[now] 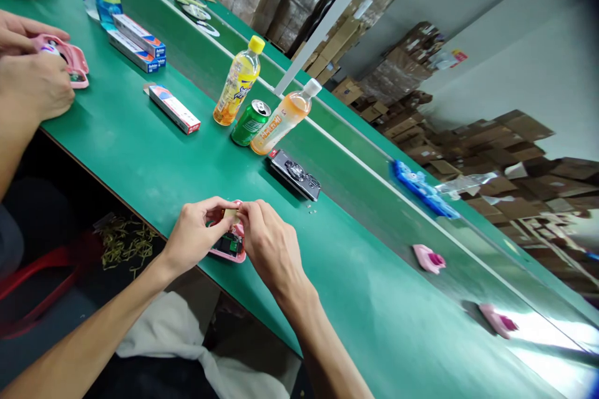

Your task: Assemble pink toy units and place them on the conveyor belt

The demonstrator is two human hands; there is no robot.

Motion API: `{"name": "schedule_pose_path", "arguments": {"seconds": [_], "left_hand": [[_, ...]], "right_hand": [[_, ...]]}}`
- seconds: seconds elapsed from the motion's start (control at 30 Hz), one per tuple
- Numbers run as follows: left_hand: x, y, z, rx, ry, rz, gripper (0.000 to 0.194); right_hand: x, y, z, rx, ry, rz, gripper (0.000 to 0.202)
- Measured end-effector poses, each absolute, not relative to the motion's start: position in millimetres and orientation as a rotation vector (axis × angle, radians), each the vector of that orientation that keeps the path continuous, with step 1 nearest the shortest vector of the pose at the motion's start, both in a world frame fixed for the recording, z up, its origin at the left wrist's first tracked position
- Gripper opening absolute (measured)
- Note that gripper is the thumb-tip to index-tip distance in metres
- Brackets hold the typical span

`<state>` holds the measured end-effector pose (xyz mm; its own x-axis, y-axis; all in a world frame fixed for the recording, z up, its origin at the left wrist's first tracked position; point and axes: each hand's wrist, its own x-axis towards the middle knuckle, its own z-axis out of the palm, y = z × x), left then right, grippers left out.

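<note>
A pink plastic toy shell (228,255) lies open on the green table, with a dark part and a green circuit board inside. My left hand (194,237) is closed over its far end, thumb and forefinger on a small yellowish flat piece (230,214). From the other side, my right hand (274,249) reaches in, its fingertips pinched together at that piece's edge. What the right fingertips grip is hidden. Beyond my hands lies a dark grey device with round parts (294,174), with tiny bits beside it.
Two drink bottles (238,81) (287,117) and a green can (251,123) stand ahead. Small boxes (174,109) lie left, near another person's hands (35,81) holding a pink shell (77,62). Pink parts (428,259) and a blue part (423,190) sit on the conveyor (355,193).
</note>
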<state>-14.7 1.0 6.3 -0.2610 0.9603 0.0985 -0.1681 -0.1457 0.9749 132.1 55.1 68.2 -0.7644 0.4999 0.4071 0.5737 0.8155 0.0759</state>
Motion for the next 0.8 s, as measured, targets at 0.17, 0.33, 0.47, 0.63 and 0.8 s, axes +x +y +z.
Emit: {"name": "schedule_pose_path", "arguments": {"seconds": [0.17, 0.33, 0.47, 0.63, 0.8], "left_hand": [[-15, 1, 10, 0.97, 1.095, 1.58, 0.027], [-14, 0, 10, 0.973, 1.107, 1.591, 0.025], [-14, 3, 9, 0.905, 1.145, 1.594, 0.02], [-23, 10, 19, 0.782, 0.955, 1.486, 0.025], [-34, 12, 23, 0.585, 0.908, 1.414, 0.037]], "right_hand": [[132, 50, 62, -0.747, -2.509, -0.238, 0.019], [127, 48, 61, -0.816, -2.495, -0.379, 0.018], [120, 41, 57, -0.903, -2.584, -0.409, 0.024], [121, 39, 50, -0.937, -2.62, -0.323, 0.031], [119, 43, 51, -0.674, -2.761, -0.397, 0.027]]}}
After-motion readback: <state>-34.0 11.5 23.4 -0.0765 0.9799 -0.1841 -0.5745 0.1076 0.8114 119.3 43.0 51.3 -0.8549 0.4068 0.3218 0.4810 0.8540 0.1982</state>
